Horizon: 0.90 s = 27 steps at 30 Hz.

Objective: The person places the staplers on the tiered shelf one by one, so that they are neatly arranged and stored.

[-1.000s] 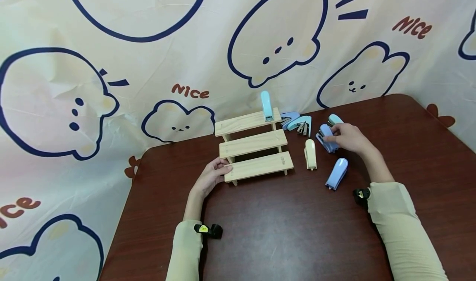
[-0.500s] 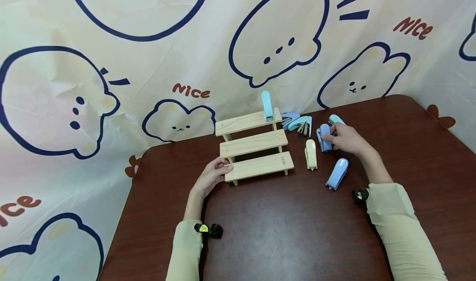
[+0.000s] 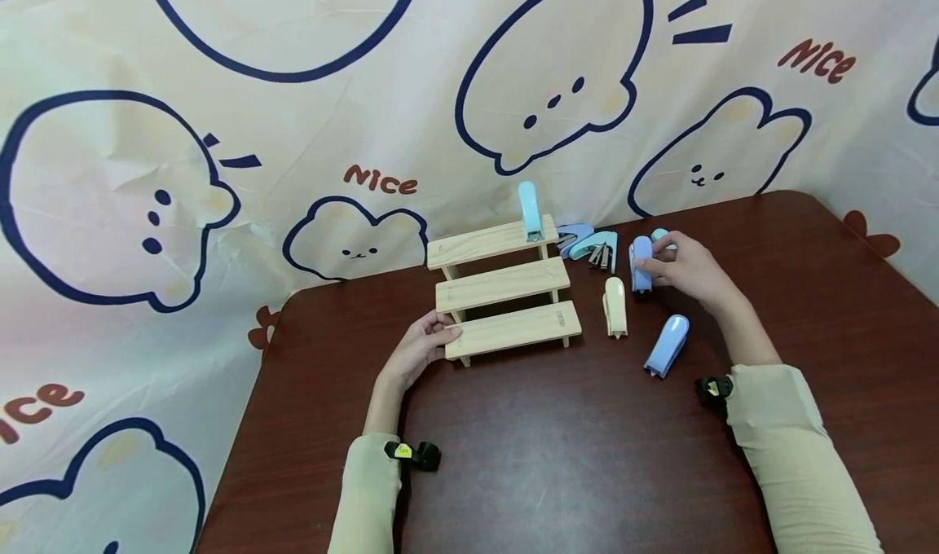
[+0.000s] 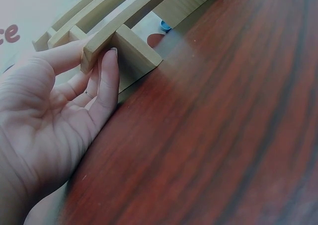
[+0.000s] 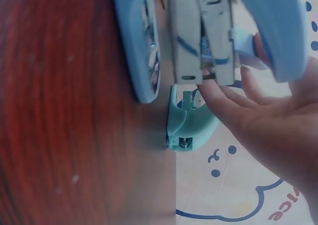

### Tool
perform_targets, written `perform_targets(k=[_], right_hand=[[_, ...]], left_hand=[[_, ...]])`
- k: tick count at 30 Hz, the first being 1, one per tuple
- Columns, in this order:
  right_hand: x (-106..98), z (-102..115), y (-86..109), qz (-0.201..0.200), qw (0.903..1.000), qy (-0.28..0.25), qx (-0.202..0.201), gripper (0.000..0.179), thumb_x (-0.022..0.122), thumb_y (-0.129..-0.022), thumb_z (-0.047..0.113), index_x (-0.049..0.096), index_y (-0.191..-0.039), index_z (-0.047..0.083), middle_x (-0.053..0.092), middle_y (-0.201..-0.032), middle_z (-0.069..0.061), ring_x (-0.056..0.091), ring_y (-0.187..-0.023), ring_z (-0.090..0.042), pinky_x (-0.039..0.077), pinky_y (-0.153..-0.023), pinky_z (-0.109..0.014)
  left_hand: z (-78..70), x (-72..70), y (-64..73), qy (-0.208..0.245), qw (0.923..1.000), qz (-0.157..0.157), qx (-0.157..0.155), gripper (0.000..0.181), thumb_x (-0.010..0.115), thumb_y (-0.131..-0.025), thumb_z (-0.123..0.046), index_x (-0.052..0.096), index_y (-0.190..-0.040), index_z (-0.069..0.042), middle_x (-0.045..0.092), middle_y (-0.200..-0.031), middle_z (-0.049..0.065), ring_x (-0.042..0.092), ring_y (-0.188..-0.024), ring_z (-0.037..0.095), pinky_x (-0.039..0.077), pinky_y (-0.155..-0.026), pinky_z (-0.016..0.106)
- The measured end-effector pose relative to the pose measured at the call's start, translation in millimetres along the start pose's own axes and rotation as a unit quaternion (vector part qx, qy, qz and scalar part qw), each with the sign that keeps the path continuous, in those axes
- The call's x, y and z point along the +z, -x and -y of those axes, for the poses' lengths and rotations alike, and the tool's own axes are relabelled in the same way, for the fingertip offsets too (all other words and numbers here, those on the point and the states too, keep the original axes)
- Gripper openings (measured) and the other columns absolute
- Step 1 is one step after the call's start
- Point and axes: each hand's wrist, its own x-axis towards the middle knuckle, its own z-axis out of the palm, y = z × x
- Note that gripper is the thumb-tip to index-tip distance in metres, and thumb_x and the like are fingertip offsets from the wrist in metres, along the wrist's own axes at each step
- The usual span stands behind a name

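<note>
A three-tier wooden display rack [image 3: 506, 332] stands at the back middle of the table. My left hand [image 3: 420, 349] grips the left end of its lowest step; in the left wrist view the thumb [image 4: 108, 76] lies below the board. My right hand [image 3: 693, 269] holds a blue stapler [image 3: 641, 262] between thumb and fingers, right of the rack. A teal stapler [image 5: 194, 128] lies behind that hand, mostly hidden in the head view. Closer to me is another blue stapler [image 3: 666, 346], large in the right wrist view. A light-blue stapler [image 3: 530, 210] stands on the top step.
A cream stapler [image 3: 615, 305] lies between the rack and my right hand. Behind the rack's right end, a periwinkle stapler [image 3: 575, 236] and a turquoise stapler [image 3: 597, 247] lie spread apart. A patterned cloth [image 3: 315, 130] hangs along the table's back edge.
My right hand has turned the blue stapler straighter and shifted it slightly away from me, covering more of the teal one. The left hand keeps its grip on the rack.
</note>
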Motion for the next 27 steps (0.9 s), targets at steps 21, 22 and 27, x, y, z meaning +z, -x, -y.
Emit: perform_targets(k=[21, 22, 27], right_hand=[[-4, 39, 23.6, -0.026, 0.9071, -0.419, -0.023, 0.015, 0.072, -0.099, 0.017, 0.066, -0.112, 0.012, 0.073, -0.1, 0.003, 0.071, -0.087, -0.01, 0.059, -0.077, -0.023], [-3, 42, 24.8, -0.023, 0.9005, -0.433, -0.028, 0.01, 0.071, -0.1, 0.016, 0.068, -0.109, 0.014, 0.073, -0.102, 0.003, 0.071, -0.088, -0.01, 0.059, -0.077, -0.024], [6, 60, 27.9, -0.013, 0.8788, -0.474, -0.05, 0.007, 0.069, -0.101, 0.013, 0.071, -0.107, 0.013, 0.073, -0.106, 0.0, 0.071, -0.093, -0.011, 0.059, -0.079, -0.025]], left_hand=[[-1.1, 1.2, -1.0, 0.0, 1.0, 0.005, 0.002, 0.015, 0.063, -0.099, -0.005, 0.053, -0.11, -0.003, 0.061, -0.096, 0.006, 0.068, -0.088, 0.017, 0.058, -0.073, 0.03], [-0.9, 0.6, -1.0, 0.0, 1.0, 0.003, 0.0, 0.015, 0.064, -0.099, -0.005, 0.053, -0.11, -0.003, 0.062, -0.096, 0.006, 0.068, -0.087, 0.017, 0.058, -0.073, 0.03], [-0.2, -0.1, -0.9, -0.001, 1.0, 0.001, -0.006, 0.015, 0.064, -0.1, -0.005, 0.053, -0.11, -0.002, 0.062, -0.097, 0.007, 0.068, -0.088, 0.018, 0.058, -0.073, 0.03]])
